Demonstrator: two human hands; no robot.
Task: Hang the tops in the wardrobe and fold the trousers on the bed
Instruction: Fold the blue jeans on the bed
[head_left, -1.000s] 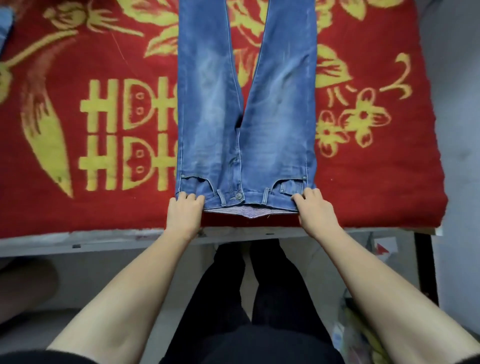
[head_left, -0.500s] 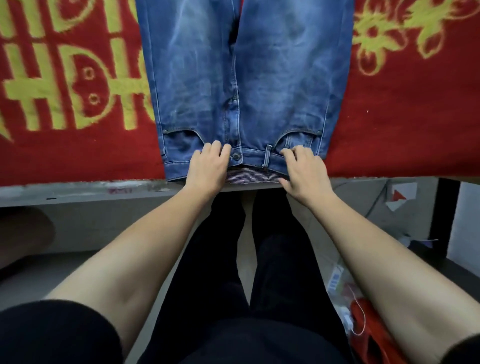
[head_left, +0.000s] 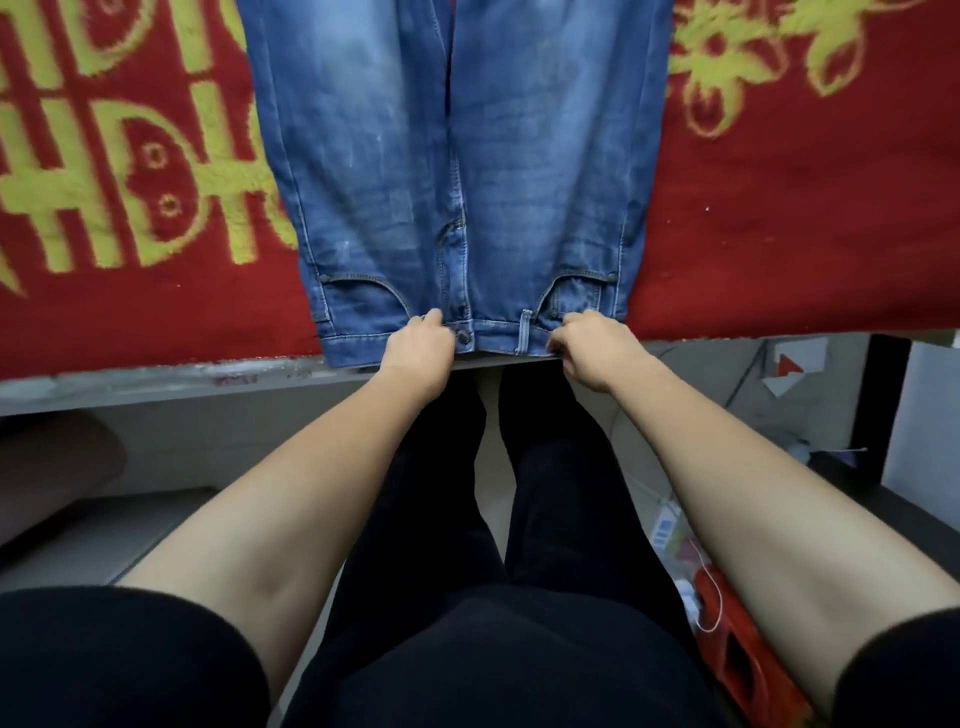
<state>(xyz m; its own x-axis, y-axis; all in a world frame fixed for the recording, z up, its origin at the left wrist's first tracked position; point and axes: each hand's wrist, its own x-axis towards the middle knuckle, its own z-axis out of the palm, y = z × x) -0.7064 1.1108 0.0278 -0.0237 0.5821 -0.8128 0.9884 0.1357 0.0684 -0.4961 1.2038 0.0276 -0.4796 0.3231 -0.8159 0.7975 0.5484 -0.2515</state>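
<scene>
A pair of faded blue jeans (head_left: 457, 171) lies flat and front side up on the red bed cover (head_left: 789, 249), legs running away from me and waistband at the near edge of the bed. My left hand (head_left: 418, 345) grips the waistband just left of the metal button, fingers curled over the hem. My right hand (head_left: 595, 345) grips the waistband right of the belt loop, below the right pocket. The trouser cuffs are out of frame at the top.
The red cover carries yellow characters (head_left: 119, 171) on the left and yellow flowers (head_left: 727, 57) on the right. The pale bed frame edge (head_left: 156, 384) runs below it. On the floor at the right lie a red object (head_left: 748, 639) and loose clutter.
My hands slid inward along the waistband from its outer corners toward the button, and the fingers went from lying flat to curled on the hem. The view moved closer and lower.
</scene>
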